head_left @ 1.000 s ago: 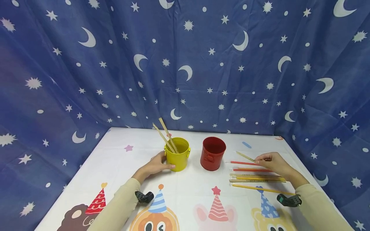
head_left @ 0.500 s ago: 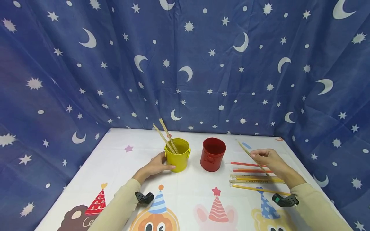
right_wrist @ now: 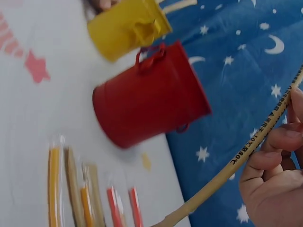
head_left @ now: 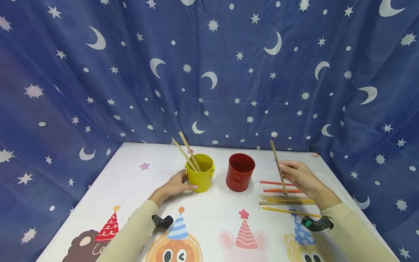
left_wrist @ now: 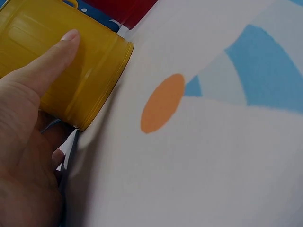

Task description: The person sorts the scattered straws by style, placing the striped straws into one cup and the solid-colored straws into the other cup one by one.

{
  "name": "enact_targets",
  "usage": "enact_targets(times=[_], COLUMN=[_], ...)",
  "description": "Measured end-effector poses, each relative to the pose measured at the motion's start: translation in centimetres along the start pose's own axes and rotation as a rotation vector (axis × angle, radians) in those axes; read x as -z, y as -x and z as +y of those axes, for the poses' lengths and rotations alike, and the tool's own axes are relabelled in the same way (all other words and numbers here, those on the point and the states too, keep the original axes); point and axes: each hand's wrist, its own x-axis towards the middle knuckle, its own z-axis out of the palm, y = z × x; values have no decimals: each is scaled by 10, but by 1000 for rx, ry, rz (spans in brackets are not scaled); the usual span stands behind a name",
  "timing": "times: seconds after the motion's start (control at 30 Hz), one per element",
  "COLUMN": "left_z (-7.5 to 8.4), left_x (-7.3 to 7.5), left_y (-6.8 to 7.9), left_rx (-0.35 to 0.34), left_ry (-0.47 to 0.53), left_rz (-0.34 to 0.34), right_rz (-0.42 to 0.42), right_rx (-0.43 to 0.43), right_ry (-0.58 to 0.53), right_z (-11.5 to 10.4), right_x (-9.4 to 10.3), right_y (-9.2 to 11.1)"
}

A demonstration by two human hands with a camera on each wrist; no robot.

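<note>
My left hand (head_left: 173,185) grips the yellow bucket (head_left: 200,182), its thumb (left_wrist: 59,54) lying along the bucket's front and other fingers behind. Two tan wrapped straws (head_left: 185,140) lean out of that bucket to the left. My right hand (head_left: 299,176) pinches another tan paper-wrapped straw (right_wrist: 220,178) near its middle, with black print along it. This straw stands nearly upright, its lower end over the row of straws in the head view. Left of the right hand is a red bucket (head_left: 238,180).
Below the right hand lie several wrapped straws: red ones (head_left: 273,183), tan ones (head_left: 281,203) and a yellow one (head_left: 289,211) nearest the front. A white cloth with cartoon animals covers the table (head_left: 209,218). Behind it hangs a blue curtain (head_left: 222,91) with moons and stars.
My right hand has lifted a tan straw off the table, moved it slightly left and tipped it from nearly flat to nearly upright. The left hand keeps hold of the yellow bucket.
</note>
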Motion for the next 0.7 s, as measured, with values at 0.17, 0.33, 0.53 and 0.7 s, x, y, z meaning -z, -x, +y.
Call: enact_targets(times=[0.17,0.33,0.53,0.7], left_z=[0,0,2,3], left_x=[2,4,4,4], left_y=[-1,0,1,0], left_rx=[1,2,4,1], left_ry=[-9,-11,-11,-19], left_rz=[-7,-13,-13,-20], right_rz=[5,-10,-53,-95], right_rx=[-6,21,76,101], right_ry=[-68,-148,-244,-297], right_z=[-11,-20,-29,-35], right_x=[-17,-36,-57,-72], right_y=[-3,-9,-19,-24])
